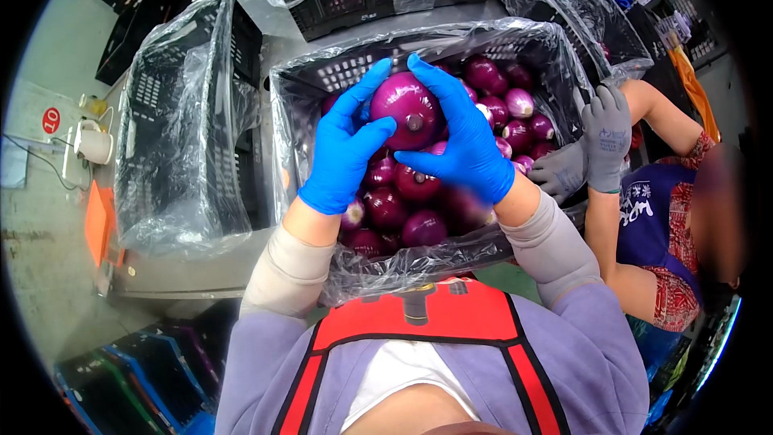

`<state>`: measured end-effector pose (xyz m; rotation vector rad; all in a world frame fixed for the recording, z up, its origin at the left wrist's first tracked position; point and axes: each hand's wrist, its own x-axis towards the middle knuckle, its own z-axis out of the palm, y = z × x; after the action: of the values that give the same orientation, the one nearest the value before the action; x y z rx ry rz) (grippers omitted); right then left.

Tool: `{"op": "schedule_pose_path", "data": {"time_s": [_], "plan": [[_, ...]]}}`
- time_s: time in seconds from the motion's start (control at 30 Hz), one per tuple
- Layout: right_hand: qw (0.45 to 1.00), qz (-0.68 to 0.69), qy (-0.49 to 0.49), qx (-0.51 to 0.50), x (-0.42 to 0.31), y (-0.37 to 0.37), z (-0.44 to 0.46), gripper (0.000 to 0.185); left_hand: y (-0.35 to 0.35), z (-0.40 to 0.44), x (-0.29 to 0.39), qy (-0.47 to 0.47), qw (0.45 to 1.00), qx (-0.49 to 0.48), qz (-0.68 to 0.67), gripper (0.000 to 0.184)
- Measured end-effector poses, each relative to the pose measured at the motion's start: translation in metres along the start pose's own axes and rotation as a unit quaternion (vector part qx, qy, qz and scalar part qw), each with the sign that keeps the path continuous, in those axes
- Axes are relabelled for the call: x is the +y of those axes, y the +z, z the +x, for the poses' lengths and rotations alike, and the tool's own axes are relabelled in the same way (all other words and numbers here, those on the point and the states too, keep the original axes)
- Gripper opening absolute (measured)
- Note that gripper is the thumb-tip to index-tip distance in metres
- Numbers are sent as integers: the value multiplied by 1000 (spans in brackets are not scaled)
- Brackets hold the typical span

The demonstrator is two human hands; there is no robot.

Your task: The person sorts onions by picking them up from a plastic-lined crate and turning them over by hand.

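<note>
A large peeled red onion (pixel 405 105) is held up between my two hands, over the lined black crate. My left hand (pixel 345 141), in a blue glove, curves around its left side with the thumb across its front. On the right, my right hand (pixel 467 141), also blue-gloved, curves around it with fingers at the top and thumb below. Beneath them many shiny red onions (pixel 423 228) fill the crate (pixel 283 97), which has clear plastic film over its rim. Some onions show pale cut ends.
A second film-lined crate (pixel 173 121) stands to the left, with no onions visible inside. Another crate (pixel 386 0) with onions is behind. At the right, a co-worker's grey-gloved hands (pixel 605 133) are by the crate's edge. An orange object (pixel 100 222) stands at the table's left.
</note>
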<state>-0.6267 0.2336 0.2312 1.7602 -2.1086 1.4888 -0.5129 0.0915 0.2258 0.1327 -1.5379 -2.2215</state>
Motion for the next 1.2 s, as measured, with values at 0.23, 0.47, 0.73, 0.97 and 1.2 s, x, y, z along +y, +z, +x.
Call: {"op": "schedule_pose_path", "data": {"time_s": [0.23, 0.47, 0.73, 0.97, 1.2], "plan": [[998, 53, 23, -20, -2, -3, 1, 93, -8, 2, -3, -16, 1000, 4, -20, 56], [1000, 11, 20, -13, -1, -4, 2, 93, -6, 4, -9, 30, 996, 46, 63, 41], [990, -98, -103, -21, 2, -2, 2, 92, -6, 3, -11, -204, 951, -66, -222, 78], [979, 147, 131, 47, 1, -7, -4, 90, -8, 8, -16, -210, 914, 42, -344, 72], [953, 220, 202, 35, 7, 2, -10, 78, -19, 8, -24, -227, 886, 22, -403, 68]]}}
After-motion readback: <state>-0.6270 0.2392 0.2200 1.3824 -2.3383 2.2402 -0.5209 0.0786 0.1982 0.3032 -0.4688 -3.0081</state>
